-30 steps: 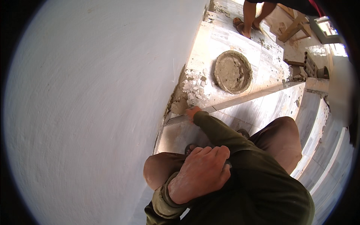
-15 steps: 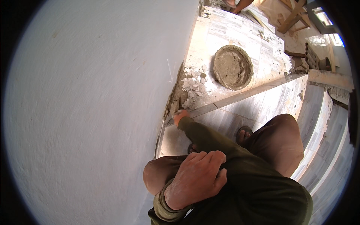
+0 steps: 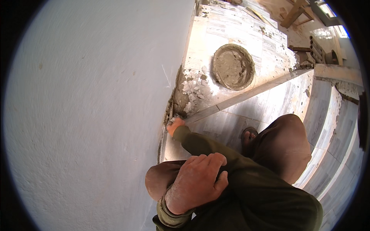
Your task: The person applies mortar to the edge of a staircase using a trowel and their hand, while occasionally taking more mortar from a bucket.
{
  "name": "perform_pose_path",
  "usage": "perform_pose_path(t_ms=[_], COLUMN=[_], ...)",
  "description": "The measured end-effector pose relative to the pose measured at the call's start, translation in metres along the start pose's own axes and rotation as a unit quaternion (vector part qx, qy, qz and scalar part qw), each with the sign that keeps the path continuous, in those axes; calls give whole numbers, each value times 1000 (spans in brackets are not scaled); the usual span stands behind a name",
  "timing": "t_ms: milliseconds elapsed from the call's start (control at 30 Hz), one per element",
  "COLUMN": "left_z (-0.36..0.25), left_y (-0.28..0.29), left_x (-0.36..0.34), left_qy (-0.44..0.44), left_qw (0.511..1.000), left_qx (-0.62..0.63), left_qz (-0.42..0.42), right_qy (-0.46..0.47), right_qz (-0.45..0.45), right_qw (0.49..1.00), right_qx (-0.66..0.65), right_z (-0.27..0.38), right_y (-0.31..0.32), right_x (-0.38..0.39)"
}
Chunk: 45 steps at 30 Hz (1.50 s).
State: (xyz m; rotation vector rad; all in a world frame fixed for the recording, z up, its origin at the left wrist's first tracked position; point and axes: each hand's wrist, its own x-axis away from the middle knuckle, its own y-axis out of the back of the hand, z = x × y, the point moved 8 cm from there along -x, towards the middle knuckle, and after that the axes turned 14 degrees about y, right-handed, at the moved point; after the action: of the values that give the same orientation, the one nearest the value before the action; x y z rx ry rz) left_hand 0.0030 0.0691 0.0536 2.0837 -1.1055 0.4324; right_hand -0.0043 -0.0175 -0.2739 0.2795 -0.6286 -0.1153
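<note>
My left hand [image 3: 196, 181] rests low in the view over my bent knee, fingers curled; what is beneath them is hidden. My right hand [image 3: 175, 126] reaches across to the corner where the white wall [image 3: 96, 115] meets a step edge [image 3: 204, 113]. Its fingers are bent on greyish material there; what they grip is unclear. Above it lie a rough mortar-filled gap [image 3: 179, 100] along the wall and a scatter of pale broken chips [image 3: 192, 90]. A round pan of grey mortar [image 3: 231, 65] stands on the upper tiled landing beyond them.
Tiled steps [image 3: 327, 146] descend on the right. At top right are wooden pieces [image 3: 295, 13], stacked tubes [image 3: 316, 50], a dark bucket [image 3: 331, 57] and a plank [image 3: 337, 73]. My sandalled foot [image 3: 249, 134] is on the tiles. A sliver of another person's foot shows at the top edge.
My right hand has moved left and down into the wall corner. The other person's legs have mostly left the top of the view. My left hand has shifted slightly left with the view.
</note>
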Motion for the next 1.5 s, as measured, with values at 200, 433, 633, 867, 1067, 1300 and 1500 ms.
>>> perform_pose_path(t_ms=[200,433,633,867,1067,1300,1500], left_z=[-6,-5,-12,-1,-1,8,-11], left_y=[-2,2,-4,2,7,9,-2], left_x=[-4,-1,-5,5,9,14,-6], left_qy=[-14,-6,-25,3,-22,-6,-51], left_qw=[1000,1000,1000,1000,999,999,998], left_qx=[-14,-17,-2,0,25,-10,12], left_qz=[-2,-9,-6,-13,-41,-34,-40], right_qy=[24,66,-106,209,222,311,637], right_qz=[52,9,201,411,442,467,199], right_qw=[996,996,974,867,862,792,742], right_qx=[-63,-60,-9,186,114,240,62], right_z=[6,-35,-149,-84,-63,16,69], right_y=[14,33,1,-17,-9,-3,101], right_x=[17,-7,-83,-110,-146,-130,-117])
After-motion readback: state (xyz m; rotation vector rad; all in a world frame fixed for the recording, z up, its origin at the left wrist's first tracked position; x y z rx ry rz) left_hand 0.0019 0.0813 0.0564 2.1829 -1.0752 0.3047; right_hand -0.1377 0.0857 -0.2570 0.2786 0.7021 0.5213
